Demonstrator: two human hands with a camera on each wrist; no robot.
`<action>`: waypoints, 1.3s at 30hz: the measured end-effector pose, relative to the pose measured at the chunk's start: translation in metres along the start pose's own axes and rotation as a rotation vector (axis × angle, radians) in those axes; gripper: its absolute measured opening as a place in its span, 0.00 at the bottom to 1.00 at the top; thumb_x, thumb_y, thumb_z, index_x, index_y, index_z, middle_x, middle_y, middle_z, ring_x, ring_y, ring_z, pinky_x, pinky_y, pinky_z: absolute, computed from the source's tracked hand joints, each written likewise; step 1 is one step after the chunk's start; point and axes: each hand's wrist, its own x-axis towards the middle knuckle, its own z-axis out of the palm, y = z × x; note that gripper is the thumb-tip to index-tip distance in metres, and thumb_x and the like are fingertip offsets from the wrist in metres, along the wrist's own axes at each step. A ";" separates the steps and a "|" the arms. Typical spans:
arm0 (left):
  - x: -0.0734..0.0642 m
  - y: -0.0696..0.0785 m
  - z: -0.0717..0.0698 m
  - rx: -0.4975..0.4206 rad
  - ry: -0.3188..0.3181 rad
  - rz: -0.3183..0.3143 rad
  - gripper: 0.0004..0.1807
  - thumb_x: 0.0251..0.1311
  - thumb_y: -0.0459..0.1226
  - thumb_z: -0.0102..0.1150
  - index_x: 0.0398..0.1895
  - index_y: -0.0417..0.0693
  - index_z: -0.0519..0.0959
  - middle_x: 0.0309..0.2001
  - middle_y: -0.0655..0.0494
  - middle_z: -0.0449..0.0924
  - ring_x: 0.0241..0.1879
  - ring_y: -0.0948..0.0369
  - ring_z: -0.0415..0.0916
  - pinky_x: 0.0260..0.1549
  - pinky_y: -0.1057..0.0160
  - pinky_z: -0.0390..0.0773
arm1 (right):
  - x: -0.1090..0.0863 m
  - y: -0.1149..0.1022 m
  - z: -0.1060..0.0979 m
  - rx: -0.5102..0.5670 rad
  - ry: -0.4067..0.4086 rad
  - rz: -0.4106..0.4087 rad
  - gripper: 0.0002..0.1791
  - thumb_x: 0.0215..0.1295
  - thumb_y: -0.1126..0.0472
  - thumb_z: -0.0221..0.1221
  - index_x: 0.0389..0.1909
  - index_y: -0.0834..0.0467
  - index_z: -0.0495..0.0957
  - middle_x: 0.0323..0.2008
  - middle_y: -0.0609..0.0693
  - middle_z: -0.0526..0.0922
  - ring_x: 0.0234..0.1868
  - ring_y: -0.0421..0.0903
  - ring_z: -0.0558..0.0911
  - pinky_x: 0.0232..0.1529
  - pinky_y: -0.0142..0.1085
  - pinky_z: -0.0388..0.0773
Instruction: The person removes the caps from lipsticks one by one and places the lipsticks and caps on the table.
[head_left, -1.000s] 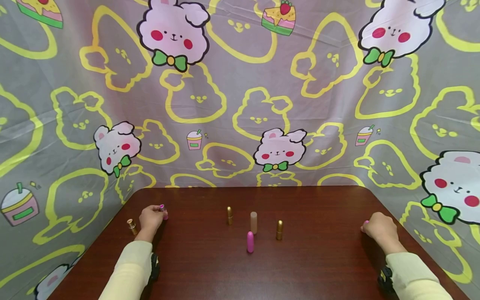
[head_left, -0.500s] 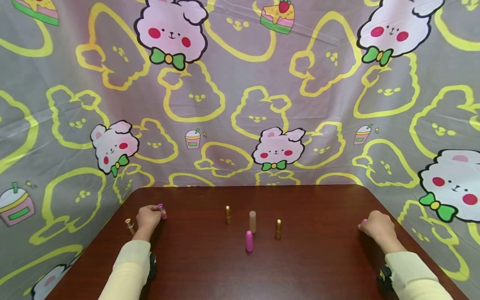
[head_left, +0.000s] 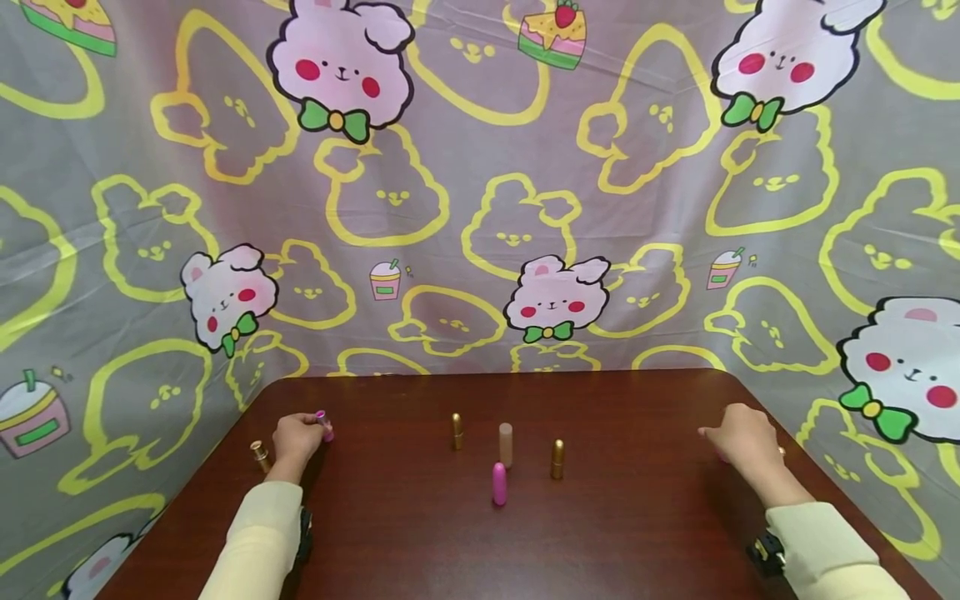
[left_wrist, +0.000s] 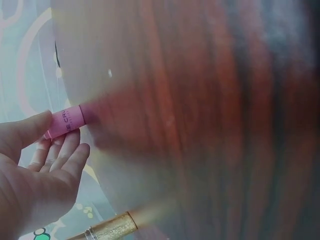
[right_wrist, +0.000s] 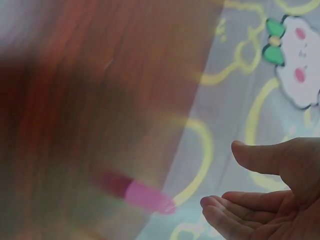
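My left hand [head_left: 296, 442] is at the table's left side, pinching a pink lipstick tube [left_wrist: 69, 121] between thumb and fingers. The tube has dark lettering and stands on the wood. Beside that hand is a gold lipstick tube [left_wrist: 112, 227]. On the right side my right hand [head_left: 742, 437] hovers with thumb and fingers apart, holding nothing. Close to its fingertips, but not touching them, a pink round-tipped lipstick [right_wrist: 150, 197] stands on the table. In the head view this hand mostly hides it.
Mid-table stand a gold lipstick [head_left: 457, 432], a beige tube [head_left: 506, 446], a pink lipstick [head_left: 499, 484] and another gold lipstick [head_left: 557, 459]. A small gold item [head_left: 782, 452] shows past my right hand. A patterned cloth [head_left: 442, 200] surrounds the dark wooden table [head_left: 405, 533].
My right hand has let go of the pink lipstick, opened its fingers and shifted slightly up and left. My left hand stays on its tube.
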 end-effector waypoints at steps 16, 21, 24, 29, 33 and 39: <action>0.000 0.001 -0.001 0.027 -0.004 0.004 0.10 0.51 0.32 0.64 0.30 0.30 0.84 0.31 0.40 0.84 0.41 0.39 0.75 0.44 0.45 0.71 | -0.016 -0.090 0.024 0.117 -0.055 -0.234 0.27 0.55 0.61 0.69 0.49 0.76 0.75 0.46 0.71 0.80 0.45 0.66 0.80 0.43 0.55 0.78; 0.002 0.003 0.000 0.033 -0.001 0.005 0.10 0.51 0.33 0.64 0.31 0.30 0.84 0.34 0.37 0.84 0.41 0.38 0.75 0.44 0.45 0.72 | -0.021 -0.106 0.037 0.166 -0.090 -0.289 0.24 0.54 0.63 0.70 0.48 0.73 0.78 0.42 0.66 0.83 0.43 0.61 0.82 0.41 0.51 0.79; 0.002 0.003 0.001 0.032 -0.004 -0.004 0.11 0.52 0.33 0.65 0.31 0.29 0.84 0.34 0.38 0.84 0.42 0.39 0.75 0.45 0.45 0.72 | -0.023 -0.114 0.045 0.196 -0.124 -0.298 0.23 0.54 0.63 0.70 0.48 0.71 0.78 0.41 0.63 0.83 0.43 0.59 0.83 0.41 0.49 0.80; 0.002 0.004 0.002 0.035 0.004 -0.004 0.10 0.52 0.33 0.65 0.31 0.30 0.84 0.34 0.38 0.84 0.41 0.40 0.75 0.44 0.46 0.73 | -0.028 -0.125 0.057 0.251 -0.186 -0.292 0.22 0.54 0.64 0.70 0.49 0.70 0.79 0.43 0.61 0.83 0.45 0.58 0.82 0.41 0.47 0.81; 0.001 0.004 0.002 0.041 0.007 -0.003 0.11 0.52 0.33 0.65 0.32 0.29 0.84 0.36 0.36 0.83 0.42 0.39 0.75 0.43 0.46 0.73 | -0.031 -0.131 0.066 0.265 -0.217 -0.291 0.22 0.54 0.64 0.71 0.48 0.69 0.79 0.42 0.59 0.83 0.44 0.56 0.82 0.41 0.46 0.81; 0.001 0.004 0.001 0.045 0.006 -0.006 0.11 0.52 0.33 0.65 0.32 0.29 0.84 0.37 0.36 0.83 0.41 0.39 0.75 0.42 0.45 0.73 | -0.030 -0.139 0.076 0.294 -0.239 -0.315 0.19 0.53 0.65 0.71 0.44 0.68 0.80 0.36 0.53 0.84 0.40 0.51 0.82 0.40 0.45 0.80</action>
